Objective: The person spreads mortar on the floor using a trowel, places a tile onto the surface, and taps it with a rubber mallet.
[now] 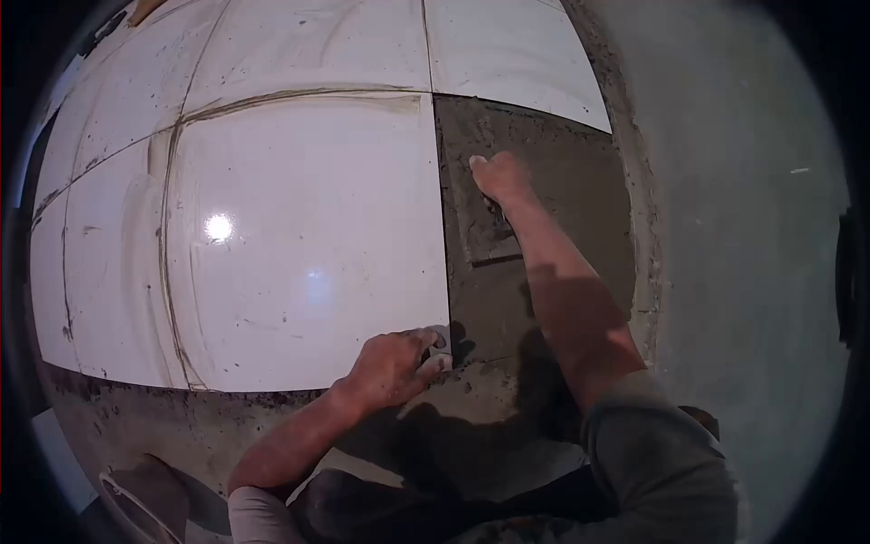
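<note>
My right hand (503, 177) is wrapped round the handle of a flat rectangular trowel (485, 247), whose blade lies on wet grey mortar (580, 199). The hand and forearm hide the handle and part of the blade. My left hand (394, 363) is at the near right corner of a large white floor tile (299, 218), its thumb and fingers apart and nothing visible between them. The mortar bed borders this tile's right edge.
More white tiles (317, 41), smeared with mortar along their joints, lie beyond and to the left. A smooth grey floor strip (743, 236) runs down the right side. At the lower left is a curved rim (136, 508), perhaps a bucket's.
</note>
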